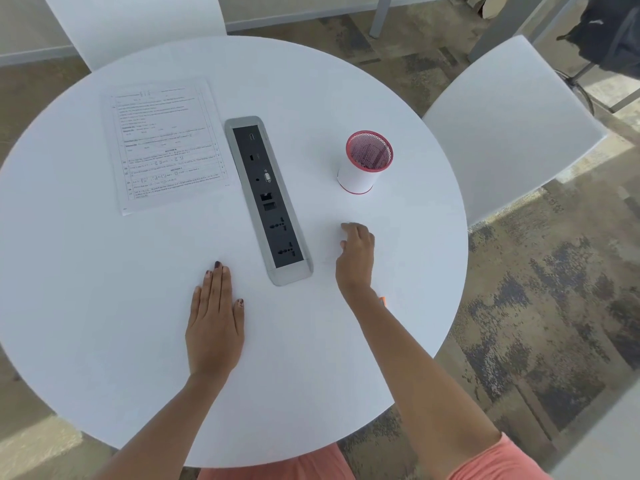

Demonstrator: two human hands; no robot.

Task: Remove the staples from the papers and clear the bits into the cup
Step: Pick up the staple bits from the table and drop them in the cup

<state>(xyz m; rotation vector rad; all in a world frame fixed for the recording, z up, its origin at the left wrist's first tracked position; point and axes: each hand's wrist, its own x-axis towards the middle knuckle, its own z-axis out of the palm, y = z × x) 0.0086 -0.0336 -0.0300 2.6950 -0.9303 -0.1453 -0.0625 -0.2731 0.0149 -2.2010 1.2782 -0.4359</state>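
Salmon sleeve [498, 459] and both forearms are nearest, coming in from the bottom edge. Left hand [214, 320] lies flat on the round white table [104, 306], fingers straight and together, holding nothing. Right hand [356, 254] is right of the socket strip [268, 199], knuckles up, fingers bent down to the tabletop. Can't tell if it's pinching anything; the tips are hidden. A small orange thing [382, 301] pokes out beside the right wrist, unidentifiable.

Task items: the papers [166, 143] are on the far left of the table, left of the strip and well apart from both hands. The red mesh cup [369, 164] with its white sleeve stands right of the strip, just beyond the right hand.

Risks, my read:
- Staple bits aren't visible on the white top. A blind sweep could flick them off the edge.
- The strip has open sockets, and metal bits pushed leftward could drop in. Sweep away from it.
- The cup looks light, so a knock from the right hand could tip it.
- Mesh walls: fine bits may escape wherever the sleeve doesn't cover.

Orientation: the papers lie flat and face up, long axis running away from the person, top edge far and leaning slightly left, roughly parallel to the strip. Staples are too small to locate. The cup is upright, mouth up.
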